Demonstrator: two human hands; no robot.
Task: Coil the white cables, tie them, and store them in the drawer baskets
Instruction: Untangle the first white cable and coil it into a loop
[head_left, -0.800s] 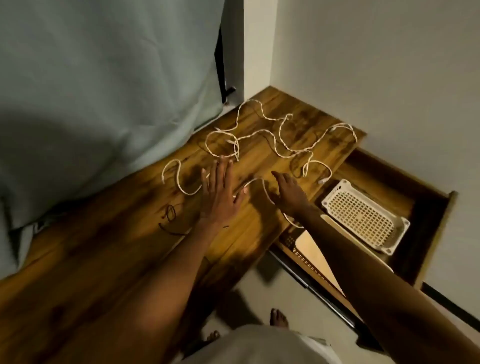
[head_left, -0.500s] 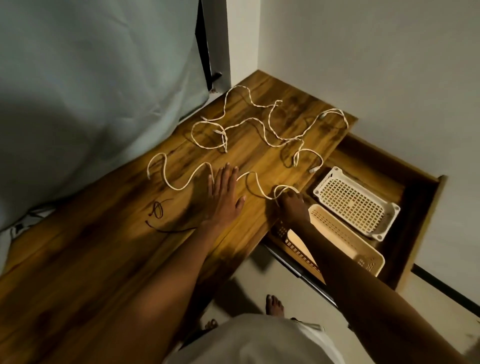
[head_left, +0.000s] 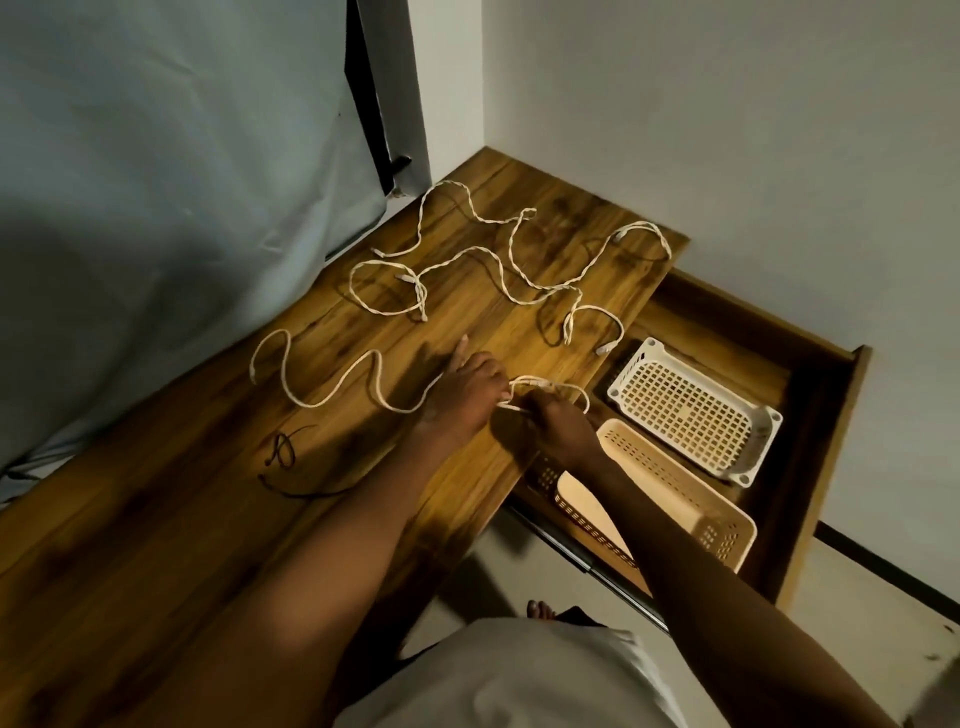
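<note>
Dim, warm light. Wooden desk (head_left: 171, 519) filled the corner where two white walls (head_left: 727, 119) met. Pale blue-grey curtain (head_left: 156, 182) hung left of desk. Light floor (head_left: 883, 613) lay right of desk.

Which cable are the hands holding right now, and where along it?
Both hands hold the nearest white cable at its right-hand end: the right hand pinches it near the plug, and the left hand grips it just beside.

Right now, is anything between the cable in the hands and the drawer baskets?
Nothing visible. Both the left hand and right hand hold the nearest white cable at the desk edge; the white basket and beige basket sit open just beside.
</note>
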